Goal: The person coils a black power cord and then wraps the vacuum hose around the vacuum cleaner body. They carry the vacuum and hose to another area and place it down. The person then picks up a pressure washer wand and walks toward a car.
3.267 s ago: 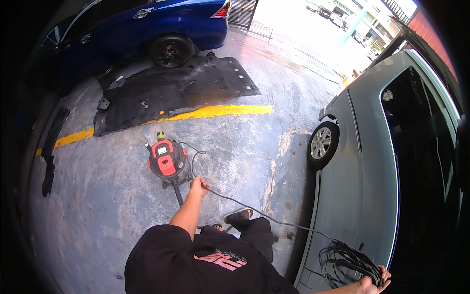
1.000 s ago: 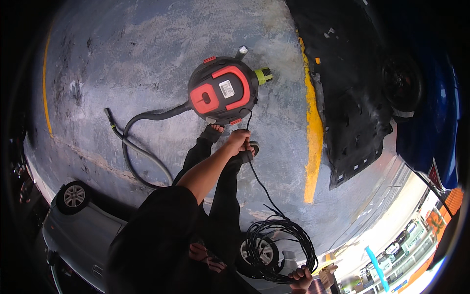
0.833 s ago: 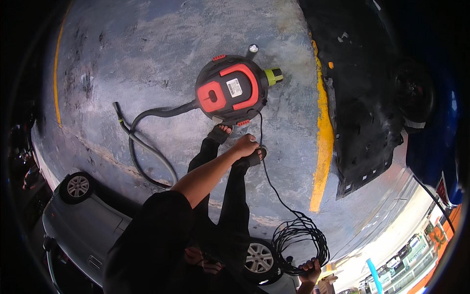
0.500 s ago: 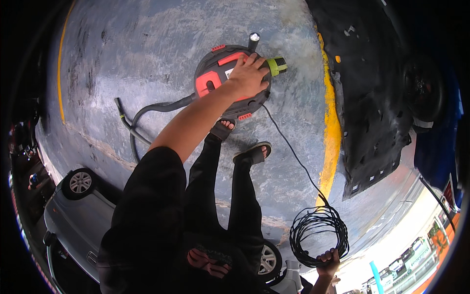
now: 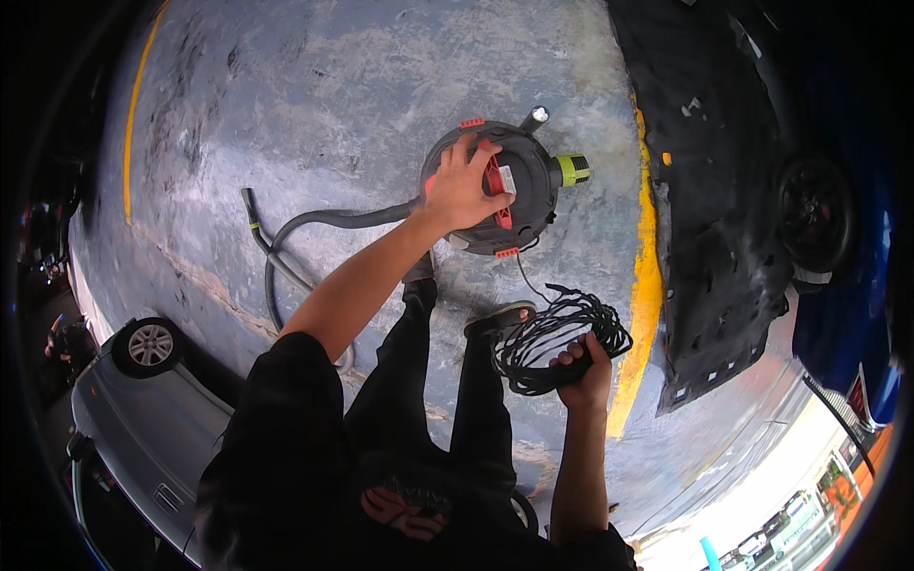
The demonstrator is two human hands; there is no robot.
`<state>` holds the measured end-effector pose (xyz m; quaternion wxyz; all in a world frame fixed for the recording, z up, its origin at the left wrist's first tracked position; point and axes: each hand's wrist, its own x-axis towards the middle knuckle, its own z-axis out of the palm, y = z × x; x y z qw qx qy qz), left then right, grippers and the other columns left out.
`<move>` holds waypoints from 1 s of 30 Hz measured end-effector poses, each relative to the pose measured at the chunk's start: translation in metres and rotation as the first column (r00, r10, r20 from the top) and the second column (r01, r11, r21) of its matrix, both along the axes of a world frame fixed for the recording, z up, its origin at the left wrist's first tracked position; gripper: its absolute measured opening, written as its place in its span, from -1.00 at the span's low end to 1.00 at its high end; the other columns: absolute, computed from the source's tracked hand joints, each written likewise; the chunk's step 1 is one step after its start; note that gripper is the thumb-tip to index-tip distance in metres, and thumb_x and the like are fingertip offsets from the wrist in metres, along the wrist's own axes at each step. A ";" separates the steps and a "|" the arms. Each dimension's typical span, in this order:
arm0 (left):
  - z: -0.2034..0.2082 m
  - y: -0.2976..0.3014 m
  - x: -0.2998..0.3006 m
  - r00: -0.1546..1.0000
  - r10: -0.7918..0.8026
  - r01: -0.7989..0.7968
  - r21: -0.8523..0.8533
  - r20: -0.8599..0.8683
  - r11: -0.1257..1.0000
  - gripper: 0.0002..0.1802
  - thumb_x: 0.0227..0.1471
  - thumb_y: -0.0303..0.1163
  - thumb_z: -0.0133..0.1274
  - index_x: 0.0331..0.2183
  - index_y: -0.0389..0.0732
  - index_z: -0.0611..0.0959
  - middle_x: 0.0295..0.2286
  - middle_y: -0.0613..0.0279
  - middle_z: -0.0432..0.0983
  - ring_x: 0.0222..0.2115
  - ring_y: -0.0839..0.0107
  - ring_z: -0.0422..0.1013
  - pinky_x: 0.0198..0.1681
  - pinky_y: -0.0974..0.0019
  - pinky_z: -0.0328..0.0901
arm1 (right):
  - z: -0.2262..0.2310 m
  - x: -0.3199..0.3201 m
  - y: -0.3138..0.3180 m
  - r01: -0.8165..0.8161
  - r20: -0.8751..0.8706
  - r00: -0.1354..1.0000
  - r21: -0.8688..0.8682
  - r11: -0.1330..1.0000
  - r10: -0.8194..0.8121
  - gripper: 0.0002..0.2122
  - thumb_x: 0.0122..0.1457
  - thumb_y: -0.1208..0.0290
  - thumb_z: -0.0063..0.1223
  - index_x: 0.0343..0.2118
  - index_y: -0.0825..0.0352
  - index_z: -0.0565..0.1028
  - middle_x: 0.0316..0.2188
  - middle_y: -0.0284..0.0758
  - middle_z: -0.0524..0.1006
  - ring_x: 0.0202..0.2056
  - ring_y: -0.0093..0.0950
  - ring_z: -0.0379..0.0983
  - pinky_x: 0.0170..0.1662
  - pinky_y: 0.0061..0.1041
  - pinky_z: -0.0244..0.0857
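A round black-and-red drum vacuum [image 5: 533, 167] stands on the floor ahead of me, with a green-and-black fitting [image 5: 573, 169] on its right side. My left hand [image 5: 464, 186] lies over its top with the fingers spread, touching the lid beside a red handle [image 5: 498, 190]. Gathered in loose loops, a black power cord [image 5: 519, 354] hangs from my right hand [image 5: 583, 369], whose fingers are wrapped round the bundle. A short run of cord links the coil to the vacuum's near side. Part of the lid is hidden under my left hand.
A ribbed grey hose [image 5: 319, 218] curves off the vacuum's left side. My sandalled foot [image 5: 500, 319] is close behind the coil. A black sheet [image 5: 709, 238] lies right of a yellow floor line [image 5: 640, 314]. Cars stand at left [image 5: 157, 409] and right [image 5: 862, 285].
My right hand has brought the coiled cord up and left, close to the vacuum. The vacuum's top has turned under my left hand, and the whole view has shifted a little.
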<state>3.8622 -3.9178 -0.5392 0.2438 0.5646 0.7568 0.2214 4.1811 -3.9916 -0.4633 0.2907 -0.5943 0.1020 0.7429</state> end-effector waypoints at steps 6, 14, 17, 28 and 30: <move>-0.026 -0.029 -0.036 0.331 0.350 -0.107 -0.333 0.877 0.937 -0.20 -0.12 -0.45 0.26 0.11 -0.37 0.21 -0.16 0.01 0.48 -0.11 0.31 0.43 -0.02 0.29 0.31 | -0.015 -0.182 0.068 -0.001 -0.275 0.960 0.199 0.980 0.057 -0.86 0.24 0.30 -0.09 -0.41 0.21 0.32 -0.63 -0.45 0.31 -0.54 -0.50 0.29 -0.35 -0.37 0.27; -0.036 -0.036 -0.102 -0.217 0.483 0.183 -0.450 0.848 0.874 -0.38 0.12 0.10 -0.05 -0.06 -0.28 0.48 -0.19 0.18 0.50 -0.34 0.38 0.50 -0.26 0.41 0.40 | -0.052 -0.320 0.114 -0.021 0.051 0.999 0.122 0.992 0.015 -0.82 0.22 0.32 -0.02 -0.46 0.26 0.31 -0.57 -0.41 0.32 -0.51 -0.48 0.30 -0.39 -0.45 0.34; -0.036 -0.034 -0.124 -0.074 0.254 0.314 -0.219 0.965 0.924 -0.48 -0.06 -0.01 0.19 -0.23 -0.28 0.58 -0.41 0.19 0.55 -0.44 0.41 0.50 -0.38 0.39 0.40 | -0.057 -0.334 0.126 -0.086 0.174 0.982 0.069 0.994 0.073 -0.75 0.15 0.25 0.11 -0.41 0.28 0.31 -0.49 -0.37 0.36 -0.44 -0.42 0.35 -0.32 -0.39 0.38; -0.083 -0.010 -0.138 0.036 0.454 -0.055 -0.452 0.890 0.890 -0.69 -0.12 -0.37 0.25 -0.32 -0.28 0.55 -0.65 0.33 0.41 -0.68 0.59 0.30 -0.63 0.48 0.19 | -0.028 -0.286 0.132 -0.785 0.570 0.568 0.160 0.598 0.593 -0.49 0.10 0.13 0.17 -0.02 0.40 0.38 -0.20 -0.24 0.46 -0.18 -0.40 0.39 -0.09 -0.51 0.27; -0.092 -0.019 -0.129 0.125 0.504 -0.082 -0.497 0.855 0.864 -0.63 -0.11 -0.29 0.25 -0.31 -0.32 0.53 -0.62 0.29 0.43 -0.66 0.57 0.33 -0.60 0.46 0.23 | -0.040 -0.263 0.123 -0.904 0.837 0.323 0.135 0.407 0.442 -0.49 0.11 0.09 0.14 -0.03 0.43 0.41 -0.18 -0.25 0.48 -0.16 -0.40 0.40 -0.09 -0.51 0.26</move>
